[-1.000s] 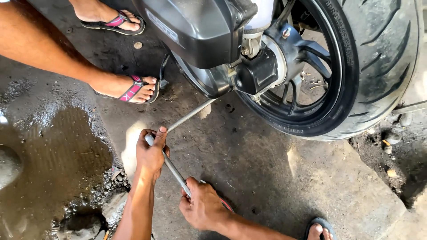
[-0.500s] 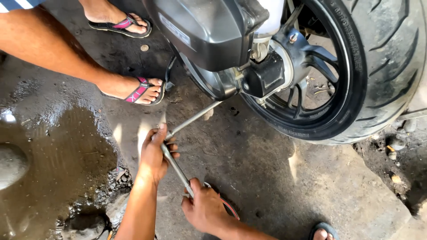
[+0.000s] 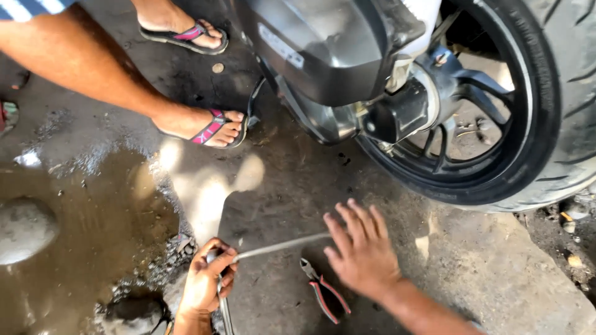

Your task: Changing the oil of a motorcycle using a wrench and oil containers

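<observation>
My left hand (image 3: pixel 207 282) grips the bend of an L-shaped metal wrench (image 3: pixel 280 245); one arm of the tool points right along the ground and the other runs down past my wrist. My right hand (image 3: pixel 362 250) hovers with fingers spread over the wrench's far end, holding nothing. Red-handled pliers (image 3: pixel 323 290) lie on the concrete just below and left of that hand. A motorcycle's rear wheel (image 3: pixel 528 118) and black engine casing (image 3: pixel 329 49) fill the upper right.
Another person's feet in pink-strapped sandals stand at the upper left, one foot (image 3: pixel 208 124) close to the engine, the other foot (image 3: pixel 183 31) farther back. A muddy puddle (image 3: pixel 74 217) covers the left ground. Rubble (image 3: pixel 568 229) lies beneath the tyre at right.
My right hand has let go of the wrench, lifted and spread open, uncovering the pliers. The wrench has dropped away from the engine to lie near the ground. The view has shifted closer.
</observation>
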